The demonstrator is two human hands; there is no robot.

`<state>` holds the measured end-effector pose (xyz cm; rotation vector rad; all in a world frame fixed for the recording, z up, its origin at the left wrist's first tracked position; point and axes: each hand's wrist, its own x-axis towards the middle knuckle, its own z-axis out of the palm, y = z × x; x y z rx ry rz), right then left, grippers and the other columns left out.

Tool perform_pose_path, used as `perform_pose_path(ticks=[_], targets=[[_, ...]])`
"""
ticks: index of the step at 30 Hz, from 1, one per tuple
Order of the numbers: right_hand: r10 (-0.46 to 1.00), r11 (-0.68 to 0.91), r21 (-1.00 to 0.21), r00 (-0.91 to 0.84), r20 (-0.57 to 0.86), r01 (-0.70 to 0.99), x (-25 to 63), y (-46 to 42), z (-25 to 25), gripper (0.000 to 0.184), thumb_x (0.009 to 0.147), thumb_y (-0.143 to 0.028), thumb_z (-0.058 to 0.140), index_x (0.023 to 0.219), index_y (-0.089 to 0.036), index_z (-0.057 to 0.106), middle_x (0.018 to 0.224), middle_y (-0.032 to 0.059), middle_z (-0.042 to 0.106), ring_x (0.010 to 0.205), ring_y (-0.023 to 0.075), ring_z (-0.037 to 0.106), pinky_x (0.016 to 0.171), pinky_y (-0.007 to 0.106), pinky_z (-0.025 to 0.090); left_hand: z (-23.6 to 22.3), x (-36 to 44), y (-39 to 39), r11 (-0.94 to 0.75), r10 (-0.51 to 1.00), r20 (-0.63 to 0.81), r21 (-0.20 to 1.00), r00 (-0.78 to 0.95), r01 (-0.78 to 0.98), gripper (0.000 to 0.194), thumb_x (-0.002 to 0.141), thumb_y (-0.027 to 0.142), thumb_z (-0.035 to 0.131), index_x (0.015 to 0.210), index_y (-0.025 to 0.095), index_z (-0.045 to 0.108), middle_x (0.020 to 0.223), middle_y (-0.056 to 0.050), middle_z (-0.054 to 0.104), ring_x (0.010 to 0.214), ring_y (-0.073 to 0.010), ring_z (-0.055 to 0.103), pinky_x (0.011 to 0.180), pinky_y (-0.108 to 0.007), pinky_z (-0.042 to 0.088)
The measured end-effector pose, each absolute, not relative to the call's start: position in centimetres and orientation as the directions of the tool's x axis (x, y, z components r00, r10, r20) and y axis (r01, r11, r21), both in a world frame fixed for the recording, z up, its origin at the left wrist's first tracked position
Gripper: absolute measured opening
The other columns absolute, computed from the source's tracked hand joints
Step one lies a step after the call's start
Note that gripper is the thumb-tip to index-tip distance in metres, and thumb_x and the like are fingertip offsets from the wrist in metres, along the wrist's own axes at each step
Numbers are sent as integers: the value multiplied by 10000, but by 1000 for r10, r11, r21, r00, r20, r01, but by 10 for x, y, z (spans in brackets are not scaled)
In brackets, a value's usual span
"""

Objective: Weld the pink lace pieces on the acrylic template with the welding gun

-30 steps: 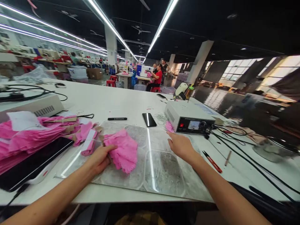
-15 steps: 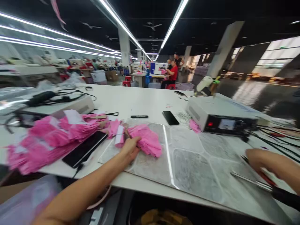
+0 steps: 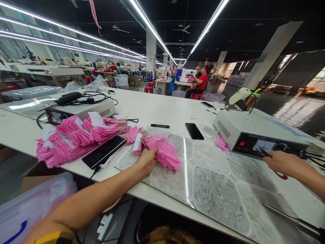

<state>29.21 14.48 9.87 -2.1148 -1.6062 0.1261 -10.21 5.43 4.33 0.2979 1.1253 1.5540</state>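
Note:
My left hand (image 3: 147,162) is closed on the near edge of a bundle of pink fabric pieces (image 3: 166,154), which rests on a grey marble-patterned board (image 3: 215,189). Beside that bundle lies a small pink roll wrapped in white paper (image 3: 137,145). My right hand (image 3: 283,165) is raised in front of the white control box (image 3: 266,127), closed around a pair of scissors (image 3: 264,152); their dark pointed tips face left and a red handle loop shows under the fingers. Below it, at lower right, a thin metal-tipped tool (image 3: 291,217) lies over the board.
Tied stacks of pink fabric (image 3: 73,142) lie left, against a second control box (image 3: 86,109) with a black cabled handpiece. A large black phone (image 3: 104,152), a marker (image 3: 159,125) and a smaller phone (image 3: 194,131) are on the white table (image 3: 142,105). People sit at machines beyond.
My right hand has lifted away from the metal-tipped tool and up to the control box front, with the scissors in it. My left hand keeps its hold on the pink bundle. The view has shifted.

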Motion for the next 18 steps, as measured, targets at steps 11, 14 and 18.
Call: perform_pose_path(ticks=[11, 14, 18], targets=[[823, 269, -869, -567, -16, 415, 75, 76, 67, 378, 709, -536, 538, 818, -181, 609, 536, -52, 416, 460, 106, 354, 481, 262, 301, 49, -93, 39, 128, 813, -426, 795, -396, -594, 85, 741, 47, 561, 761, 128, 570, 632, -19, 619, 507, -126, 569, 529, -263, 497], [754, 571, -631, -639, 149, 526, 64, 80, 53, 231, 689, -427, 585, 703, -198, 556, 582, -27, 482, 567, 130, 411, 554, 265, 291, 54, -97, 16, 171, 827, -398, 851, -397, -496, 96, 730, 59, 544, 768, 122, 606, 693, -45, 646, 588, -142, 601, 587, -282, 513], [743, 600, -595, -648, 168, 535, 63, 89, 38, 213, 719, -364, 532, 603, -208, 444, 590, -14, 489, 569, 135, 392, 556, 272, 259, 60, -114, -10, 148, 839, -267, 951, -475, -272, 258, 656, 26, 601, 875, 146, 665, 897, -54, 675, 882, -177, 623, 748, -268, 500]])
